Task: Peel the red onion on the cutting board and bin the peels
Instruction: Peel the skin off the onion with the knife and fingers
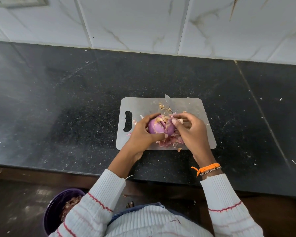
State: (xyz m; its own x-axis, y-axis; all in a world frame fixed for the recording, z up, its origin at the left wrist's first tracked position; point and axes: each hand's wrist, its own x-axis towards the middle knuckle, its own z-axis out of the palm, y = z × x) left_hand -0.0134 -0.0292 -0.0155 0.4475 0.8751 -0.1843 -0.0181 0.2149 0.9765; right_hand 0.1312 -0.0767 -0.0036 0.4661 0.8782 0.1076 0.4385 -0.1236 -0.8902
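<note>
Currently mid-peel. Left hand (140, 132) is cupping the red onion (161, 126) just above the cutting board (195, 106), fingers (150, 118) curling over the far side and thumb clamping the near side, so it's acting as the vise while the other hand works. Right hand (190, 129) is pinching a flap of skin at the onion's top right between thumb and fingertips, probably stripping it off. A slit is showing across the purple surface, likely the start point for lifting layers.

Peels (169, 141) are piling on the board directly under the onion, so scraps are dropping where they're pulled. Knife (168, 103) is lying at the far side of the board, blade tip past the edge, mostly hidden behind the hands; parked clear of the working zone. Root fibres (164, 107) are sitting beside the blade.

Purple bin (58, 207) is standing on the floor below the worktop (58, 100) edge, left of the person, already holding some skins. Binning not done yet for the board pile; bin placement is making it a short sweep down-left.
</note>
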